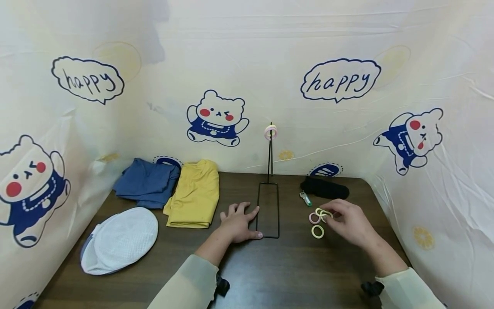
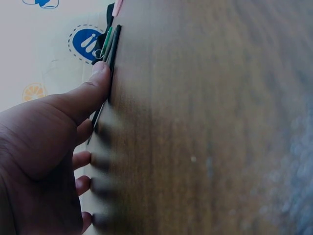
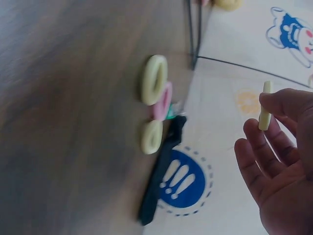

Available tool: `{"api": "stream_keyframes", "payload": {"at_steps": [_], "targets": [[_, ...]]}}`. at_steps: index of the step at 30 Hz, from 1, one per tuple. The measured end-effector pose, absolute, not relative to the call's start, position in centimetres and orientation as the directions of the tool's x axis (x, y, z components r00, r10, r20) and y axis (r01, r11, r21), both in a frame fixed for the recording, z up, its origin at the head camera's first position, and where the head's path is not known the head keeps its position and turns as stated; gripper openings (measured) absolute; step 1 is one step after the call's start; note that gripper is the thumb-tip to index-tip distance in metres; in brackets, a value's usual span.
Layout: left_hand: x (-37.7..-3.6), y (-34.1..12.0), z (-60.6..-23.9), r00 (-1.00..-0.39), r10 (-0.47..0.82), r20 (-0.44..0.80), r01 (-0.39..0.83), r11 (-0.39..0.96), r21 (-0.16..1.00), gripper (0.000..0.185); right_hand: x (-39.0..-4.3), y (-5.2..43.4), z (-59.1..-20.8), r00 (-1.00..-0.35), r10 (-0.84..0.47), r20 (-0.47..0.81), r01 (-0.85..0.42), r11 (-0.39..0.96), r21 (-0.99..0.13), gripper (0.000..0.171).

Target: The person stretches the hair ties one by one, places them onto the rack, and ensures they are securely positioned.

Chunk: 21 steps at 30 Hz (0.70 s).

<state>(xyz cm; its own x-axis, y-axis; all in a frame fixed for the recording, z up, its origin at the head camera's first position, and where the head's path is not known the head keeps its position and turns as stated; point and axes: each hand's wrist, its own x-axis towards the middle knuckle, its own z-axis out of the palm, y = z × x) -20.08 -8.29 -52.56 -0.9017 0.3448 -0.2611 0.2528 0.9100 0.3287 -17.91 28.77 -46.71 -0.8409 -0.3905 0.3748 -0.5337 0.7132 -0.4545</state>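
Observation:
A black wire stand (image 1: 278, 206) has a flat rectangular base and a tall upright; a pink hair tie (image 1: 271, 128) and a yellow one hang at its top. My left hand (image 1: 238, 224) rests with spread fingers at the base's left side, thumb on the near corner. In the left wrist view the thumb lies against the black wire (image 2: 115, 54). My right hand (image 1: 351, 223) pinches a pale yellow hair tie (image 3: 265, 105) between thumb and fingers, above the table. Below it lie a pink hair tie (image 3: 163, 101) and two yellow hair ties (image 3: 154, 79), close together.
A small green-and-silver item (image 1: 305, 198) and a black cloth-like bundle (image 1: 325, 187) lie behind the hair ties. Folded blue cloth (image 1: 148, 182), folded yellow cloth (image 1: 194, 193) and a white cap (image 1: 123, 240) occupy the table's left. A printed curtain (image 1: 247, 56) surrounds the back and sides.

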Motion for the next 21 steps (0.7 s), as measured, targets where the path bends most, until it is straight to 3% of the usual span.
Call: {"api": "stream_keyframes", "payload": {"at_steps": [21], "targets": [[-20.1,-8.2,-52.7,-0.903,0.344,-0.259,0.258,0.914,0.314,0.094,-18.6,24.5,-41.0,-0.68,-0.436,0.59,-0.708,0.602,-0.37,0.033]]}}
